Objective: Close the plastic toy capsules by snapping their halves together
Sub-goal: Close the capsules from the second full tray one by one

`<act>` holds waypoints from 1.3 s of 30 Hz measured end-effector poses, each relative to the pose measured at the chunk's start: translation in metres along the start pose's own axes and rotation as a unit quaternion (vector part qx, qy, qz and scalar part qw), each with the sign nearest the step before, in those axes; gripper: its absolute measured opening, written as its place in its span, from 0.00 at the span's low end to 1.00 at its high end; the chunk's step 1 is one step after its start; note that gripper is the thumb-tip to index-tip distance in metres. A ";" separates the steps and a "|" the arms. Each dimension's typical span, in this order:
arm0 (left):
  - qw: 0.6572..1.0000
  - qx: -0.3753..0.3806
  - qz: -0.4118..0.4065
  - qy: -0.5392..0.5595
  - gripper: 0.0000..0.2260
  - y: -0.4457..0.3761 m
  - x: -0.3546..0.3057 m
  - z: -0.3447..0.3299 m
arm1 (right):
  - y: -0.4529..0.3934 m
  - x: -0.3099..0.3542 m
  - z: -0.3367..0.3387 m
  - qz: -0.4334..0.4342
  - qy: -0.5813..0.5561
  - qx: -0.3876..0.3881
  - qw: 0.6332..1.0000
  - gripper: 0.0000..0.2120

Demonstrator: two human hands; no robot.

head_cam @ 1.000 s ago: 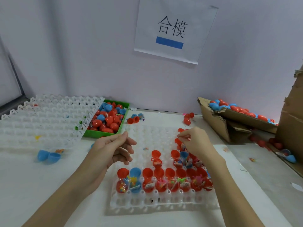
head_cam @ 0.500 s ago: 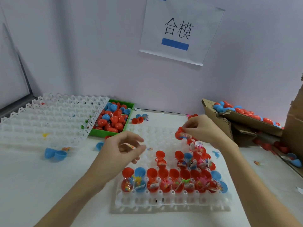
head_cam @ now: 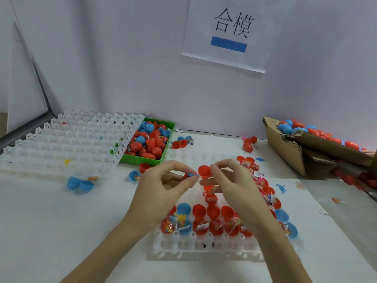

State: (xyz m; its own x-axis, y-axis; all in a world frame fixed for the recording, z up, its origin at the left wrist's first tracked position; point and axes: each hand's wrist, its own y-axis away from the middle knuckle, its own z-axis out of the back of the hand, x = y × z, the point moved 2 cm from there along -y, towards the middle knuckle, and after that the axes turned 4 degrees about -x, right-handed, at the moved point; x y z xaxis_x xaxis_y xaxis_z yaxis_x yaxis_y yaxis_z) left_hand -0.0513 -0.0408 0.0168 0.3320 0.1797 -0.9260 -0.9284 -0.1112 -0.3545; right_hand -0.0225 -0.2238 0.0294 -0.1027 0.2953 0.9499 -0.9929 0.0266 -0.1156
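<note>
Above the white grid tray (head_cam: 204,250), my right hand (head_cam: 234,182) pinches an open red capsule (head_cam: 204,171), its hollow half facing left. My left hand (head_cam: 167,184) is level with it and holds a small red and blue toy piece (head_cam: 190,175) between thumb and fingers, almost touching the capsule. Several open red and blue capsules (head_cam: 199,219) with packeted toys stand in the tray's near rows, partly hidden by my right forearm.
A green bin (head_cam: 146,160) of closed capsules sits behind left, beside an empty white grid tray (head_cam: 67,144). A torn cardboard box (head_cam: 293,152) with capsules lies at the right. Loose blue halves (head_cam: 80,183) lie on the table at left.
My right hand has lifted a red capsule off the tray's far right and brought it left to the centre. My left hand has risen to meet it with the small toy piece.
</note>
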 end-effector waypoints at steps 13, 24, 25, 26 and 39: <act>0.999 -0.008 -0.006 -0.047 0.13 -0.002 -0.005 0.008 | 0.014 0.006 -0.016 0.144 -0.043 -0.025 0.988 0.06; 0.992 -0.007 0.069 0.108 0.11 -0.005 -0.002 0.010 | 0.019 0.005 -0.024 0.066 -0.182 -0.064 0.979 0.08; 0.990 -0.003 0.075 0.120 0.11 -0.006 -0.001 0.010 | 0.019 0.005 -0.024 0.049 -0.201 -0.062 0.976 0.08; 0.989 0.000 0.077 0.125 0.11 -0.006 -0.001 0.011 | 0.018 0.005 -0.025 0.035 -0.213 -0.059 0.975 0.08; 0.999 -0.016 -0.018 0.033 0.07 -0.005 -0.004 0.008 | 0.023 0.009 -0.027 0.134 -0.130 -0.084 0.979 0.06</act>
State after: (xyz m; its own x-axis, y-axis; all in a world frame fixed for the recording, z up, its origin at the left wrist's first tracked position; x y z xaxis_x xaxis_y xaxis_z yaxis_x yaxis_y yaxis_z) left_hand -0.0491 -0.0329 0.0231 0.3765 0.1190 -0.9187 -0.9103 -0.1364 -0.3907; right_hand -0.0450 -0.1950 0.0272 -0.3912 0.0606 0.9183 -0.9069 0.1445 -0.3959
